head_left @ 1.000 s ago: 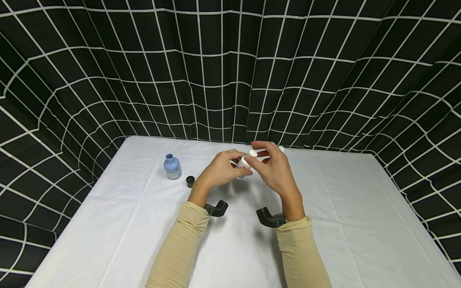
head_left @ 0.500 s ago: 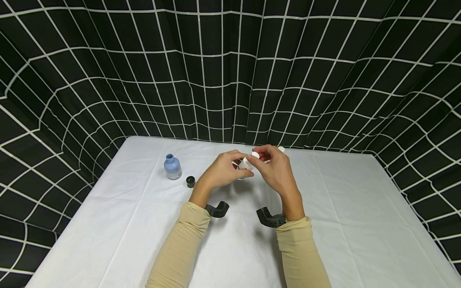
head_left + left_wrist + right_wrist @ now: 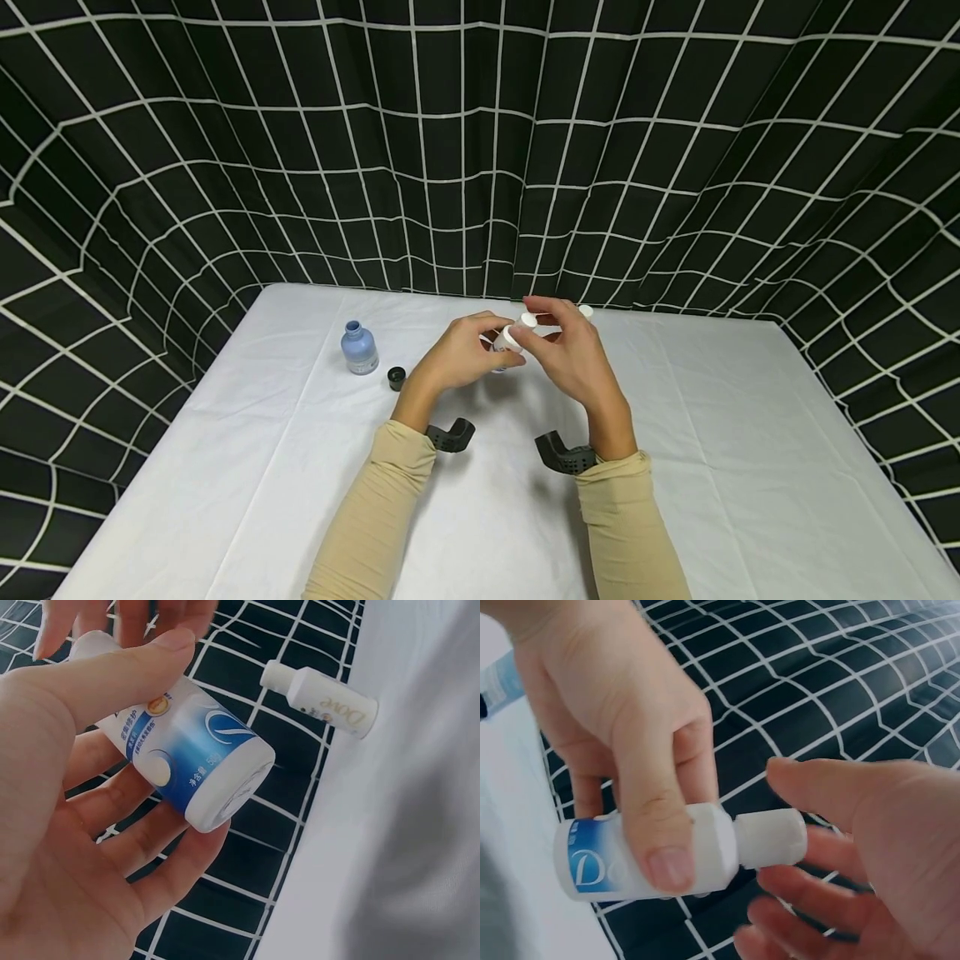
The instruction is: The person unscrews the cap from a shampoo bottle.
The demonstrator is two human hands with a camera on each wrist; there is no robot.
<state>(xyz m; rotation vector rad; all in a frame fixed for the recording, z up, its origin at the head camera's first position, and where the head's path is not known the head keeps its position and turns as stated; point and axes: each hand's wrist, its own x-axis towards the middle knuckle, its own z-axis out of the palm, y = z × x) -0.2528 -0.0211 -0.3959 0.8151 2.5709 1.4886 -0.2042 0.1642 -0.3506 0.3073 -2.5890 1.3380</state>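
Note:
My left hand [image 3: 461,357] grips a small white and blue Dove bottle [image 3: 196,750], tilted above the table, with the thumb across its side. Its white cap [image 3: 774,838] points toward my right hand [image 3: 576,358]. The right thumb and fingers are spread around that cap; the thumb stands apart from it, and I cannot tell whether the other fingers touch it. A short gap of neck shows between cap and bottle shoulder in the right wrist view. Behind the right hand, another white Dove bottle [image 3: 330,703] stands on the table, mostly hidden in the head view.
To the left, an uncapped blue bottle [image 3: 359,350] stands on the white-covered table [image 3: 300,467]. A black cap [image 3: 397,378] lies between it and my left wrist. A black curtain with a white grid [image 3: 465,150] rises behind the table's far edge.
Half a second ago my right fingers were closed on the white cap; now they have spread off it, much as one second ago. The left hand keeps its hold on the bottle.

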